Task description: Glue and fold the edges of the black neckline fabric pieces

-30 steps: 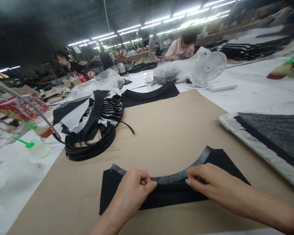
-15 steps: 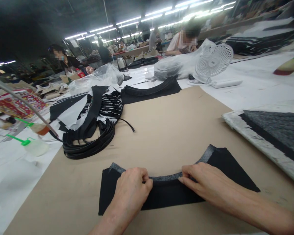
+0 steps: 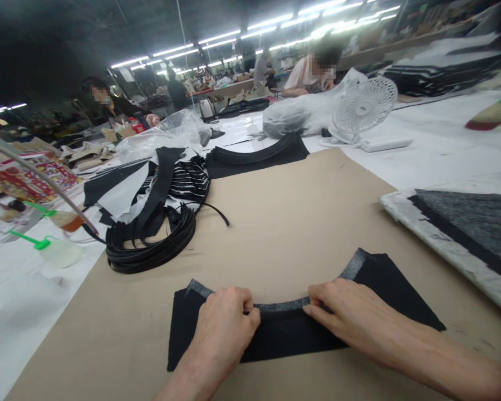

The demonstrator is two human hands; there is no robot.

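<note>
L hand (image 3: 227, 326) and R hand (image 3: 338, 306) both hold, in narrow pinch, the grey curved edge (image 3: 281, 306) of the black fabric pc (image 3: 294, 336). This pc lies on the brown sheet (image 3: 275, 234), w/ the black strip coil (image 3: 150, 256) beyond it, to the left.

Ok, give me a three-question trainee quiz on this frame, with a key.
1. True or false: the left hand and right hand both pinch the grey strip along the black fabric's curved edge.
2. Fill in: the black coil lies to the picture's ___ of the fan.
3. What lies on the white board?

Key: 1 true; 2 left; 3 grey fabric with a black border.
</note>
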